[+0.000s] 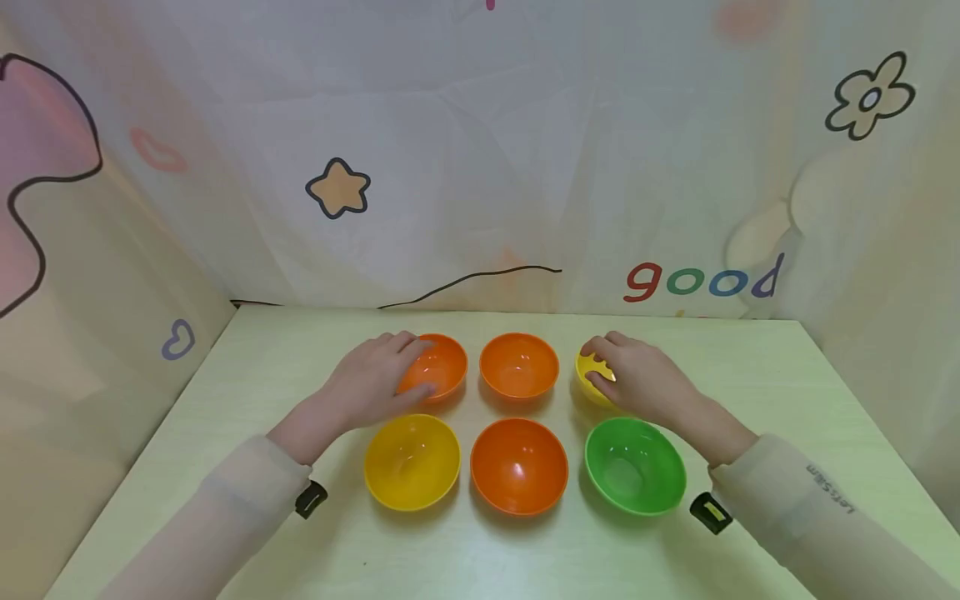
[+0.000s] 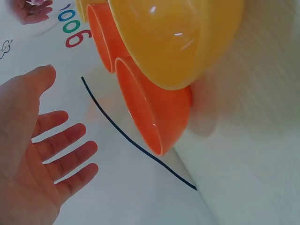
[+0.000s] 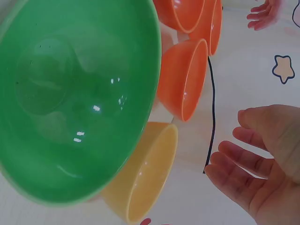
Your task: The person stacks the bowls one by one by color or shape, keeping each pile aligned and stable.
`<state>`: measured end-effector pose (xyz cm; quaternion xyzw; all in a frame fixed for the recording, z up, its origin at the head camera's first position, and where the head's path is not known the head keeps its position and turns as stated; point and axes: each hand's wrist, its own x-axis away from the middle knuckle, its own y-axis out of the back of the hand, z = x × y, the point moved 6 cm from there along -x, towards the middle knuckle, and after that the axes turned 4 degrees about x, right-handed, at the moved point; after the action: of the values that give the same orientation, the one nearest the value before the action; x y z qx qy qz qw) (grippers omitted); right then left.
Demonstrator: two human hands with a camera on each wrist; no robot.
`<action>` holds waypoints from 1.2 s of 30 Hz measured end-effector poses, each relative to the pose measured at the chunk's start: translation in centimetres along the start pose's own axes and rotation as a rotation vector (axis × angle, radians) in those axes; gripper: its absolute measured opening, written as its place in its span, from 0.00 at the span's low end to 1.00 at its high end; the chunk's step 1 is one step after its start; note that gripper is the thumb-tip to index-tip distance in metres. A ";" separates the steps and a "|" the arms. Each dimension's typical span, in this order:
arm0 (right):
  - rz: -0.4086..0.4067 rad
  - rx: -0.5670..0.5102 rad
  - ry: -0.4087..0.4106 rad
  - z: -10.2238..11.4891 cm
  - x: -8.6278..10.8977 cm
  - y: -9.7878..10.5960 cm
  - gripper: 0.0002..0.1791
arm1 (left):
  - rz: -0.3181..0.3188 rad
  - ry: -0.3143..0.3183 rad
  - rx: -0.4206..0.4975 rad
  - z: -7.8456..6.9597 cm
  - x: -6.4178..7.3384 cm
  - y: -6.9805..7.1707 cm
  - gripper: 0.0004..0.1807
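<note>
My left hand (image 1: 371,379), fingers apart, hovers over the left side of the back-left orange bowl (image 1: 447,367) and hides part of it. In the left wrist view the palm of that hand (image 2: 40,161) is bare, above the bowl rims. My right hand (image 1: 648,377) is over the back-right yellow bowl (image 1: 591,390), covering its right side. Seen from the right wrist, the fingers (image 3: 246,159) are loosely bent, with nothing between them. Between the hands stands another orange bowl (image 1: 519,367). All these bowls are upright.
A front row holds a yellow bowl (image 1: 412,462), an orange bowl (image 1: 519,467) and a green bowl (image 1: 635,467), close together on the pale table (image 1: 247,400). Behind the table hangs a printed cloth (image 1: 480,192), with more of it along both sides.
</note>
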<state>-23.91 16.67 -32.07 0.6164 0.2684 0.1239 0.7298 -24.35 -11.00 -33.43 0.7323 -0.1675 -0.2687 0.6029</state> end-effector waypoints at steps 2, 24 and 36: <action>-0.001 -0.002 0.012 0.4 0.0 -0.1 0.14 | 0.006 0.001 0.008 0.1 0.4 -0.1 0.29; 0.022 -0.034 0.104 5.3 0.0 -1.0 0.12 | 0.065 0.084 0.148 1.2 3.9 -2.2 0.17; 0.153 -0.056 0.052 6.8 -0.3 -2.5 0.14 | 0.092 0.218 0.252 1.8 4.9 -3.7 0.14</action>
<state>-20.81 10.38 -33.78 0.6109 0.2359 0.2030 0.7279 -21.78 -14.39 -38.24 0.8185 -0.1669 -0.1366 0.5326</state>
